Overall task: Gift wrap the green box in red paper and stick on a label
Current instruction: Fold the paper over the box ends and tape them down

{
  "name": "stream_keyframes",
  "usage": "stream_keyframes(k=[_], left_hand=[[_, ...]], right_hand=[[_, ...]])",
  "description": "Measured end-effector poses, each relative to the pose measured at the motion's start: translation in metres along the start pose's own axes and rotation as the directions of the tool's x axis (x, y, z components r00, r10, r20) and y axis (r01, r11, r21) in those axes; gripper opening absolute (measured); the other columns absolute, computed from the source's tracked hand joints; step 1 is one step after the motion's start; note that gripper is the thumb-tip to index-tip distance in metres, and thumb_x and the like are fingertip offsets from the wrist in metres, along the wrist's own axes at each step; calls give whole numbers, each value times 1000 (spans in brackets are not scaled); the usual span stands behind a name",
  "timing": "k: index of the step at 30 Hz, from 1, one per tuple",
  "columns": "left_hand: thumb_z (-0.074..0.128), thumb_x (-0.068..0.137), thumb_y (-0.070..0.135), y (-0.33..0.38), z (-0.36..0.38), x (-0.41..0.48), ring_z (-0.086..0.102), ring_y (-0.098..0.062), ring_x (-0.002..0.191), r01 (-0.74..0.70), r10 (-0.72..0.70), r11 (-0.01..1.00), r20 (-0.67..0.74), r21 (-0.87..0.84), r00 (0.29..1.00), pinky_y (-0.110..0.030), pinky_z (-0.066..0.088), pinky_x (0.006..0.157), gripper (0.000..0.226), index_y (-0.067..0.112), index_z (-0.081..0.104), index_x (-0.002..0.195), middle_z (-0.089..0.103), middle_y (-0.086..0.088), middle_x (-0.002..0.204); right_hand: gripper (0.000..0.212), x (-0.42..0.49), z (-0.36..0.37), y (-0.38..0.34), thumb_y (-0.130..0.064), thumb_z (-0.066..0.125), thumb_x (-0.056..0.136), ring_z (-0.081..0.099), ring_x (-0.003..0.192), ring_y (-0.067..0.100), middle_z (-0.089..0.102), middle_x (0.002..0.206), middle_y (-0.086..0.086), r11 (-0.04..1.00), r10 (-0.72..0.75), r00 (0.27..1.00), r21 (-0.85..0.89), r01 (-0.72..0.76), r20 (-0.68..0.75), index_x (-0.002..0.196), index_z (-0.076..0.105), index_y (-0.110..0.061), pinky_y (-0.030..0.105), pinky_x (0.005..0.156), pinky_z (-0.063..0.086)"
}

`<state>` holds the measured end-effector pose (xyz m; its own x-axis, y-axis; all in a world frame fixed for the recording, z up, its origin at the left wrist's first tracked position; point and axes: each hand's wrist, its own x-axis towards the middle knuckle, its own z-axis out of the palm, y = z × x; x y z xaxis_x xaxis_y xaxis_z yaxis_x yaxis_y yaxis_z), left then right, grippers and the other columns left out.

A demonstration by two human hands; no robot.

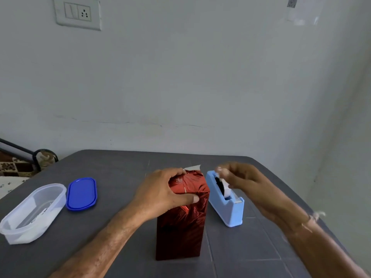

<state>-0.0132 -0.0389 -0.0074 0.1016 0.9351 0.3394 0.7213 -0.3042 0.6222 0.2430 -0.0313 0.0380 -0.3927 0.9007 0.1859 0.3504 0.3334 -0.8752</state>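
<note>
Clear tub (pixel 24 235) beside blue lid (pixel 81 194)

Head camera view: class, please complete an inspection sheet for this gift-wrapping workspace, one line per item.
Surface: grey table, tiled pattern.
Job's things: red-wrapped box upright, top fold loose; tape dispenser beside it; label not seen.
Clutter: clear tub, blue lid off, beside it.
Grips: left hand holds box top; right hand blurred at dispenser, grip unclear.
Cables: nothing seen.
Surroundings: wall socket, patterned fabric.
</note>
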Motion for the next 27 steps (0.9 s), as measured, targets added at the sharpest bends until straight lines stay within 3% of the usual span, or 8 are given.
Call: stream_keyframes(k=[4,7,10,12,15,18,24,27], left_hand=[[77,58,82,2,0,-1,59,0,115,9,-8,998,-19,54,1000,-24,50,96,98,37,54,142,62,20,133],[64,49,96,0,1,0,60,0,116,29,-30,998,8,55,1000,-32,53,99,107,43,52,141,64,21,131],[62,47,99,-1,1,1,61,-2,119,41,-42,998,8,42,999,-36,54,101,109,42,53,140,64,22,130],[67,53,93,0,1,-1,58,-3,124,37,-37,998,-1,52,999,-34,50,104,104,40,53,142,62,22,133],[69,56,89,1,0,-2,56,-1,124,29,-29,999,-1,38,1000,-34,49,105,99,41,53,141,62,23,134],[73,61,83,3,0,-2,54,3,123,-2,2,1000,-8,29,1000,-28,47,104,88,46,54,138,62,27,132],[79,67,72,4,1,-1,47,11,105,-14,14,1000,-30,20,999,-7,31,79,78,44,56,136,59,33,116],[78,67,74,3,2,-1,46,12,106,-14,15,1000,-34,24,999,-11,34,82,80,42,56,137,61,32,119]], right_hand=[[21,33,12,-48,-33,63,101,68,94,-1,75,100,-4,962,-2,969,-263,69,248,99,74,-16,18,87,51],[27,55,21,-56,-36,61,103,68,95,11,75,103,1,900,65,936,-425,95,347,103,73,-12,25,91,51],[25,68,29,-63,-38,59,103,63,84,-3,71,93,-9,853,125,908,-511,108,401,94,73,-20,17,83,45],[22,73,32,-66,-38,59,103,64,88,-6,72,93,-14,836,153,897,-539,107,415,91,74,-27,17,86,46],[30,80,38,-63,-41,61,101,67,94,12,74,99,-1,791,175,899,-601,114,402,100,74,-13,30,90,52],[35,85,46,-62,-47,62,98,66,97,18,72,104,1,653,154,915,-734,188,372,105,72,-15,36,85,52],[31,89,51,-62,-59,62,93,57,90,14,63,95,-10,421,88,939,-867,268,333,93,61,-28,36,84,33],[34,93,53,-62,-61,63,91,58,92,16,66,100,-6,372,69,940,-883,286,333,91,63,-27,38,83,30]])
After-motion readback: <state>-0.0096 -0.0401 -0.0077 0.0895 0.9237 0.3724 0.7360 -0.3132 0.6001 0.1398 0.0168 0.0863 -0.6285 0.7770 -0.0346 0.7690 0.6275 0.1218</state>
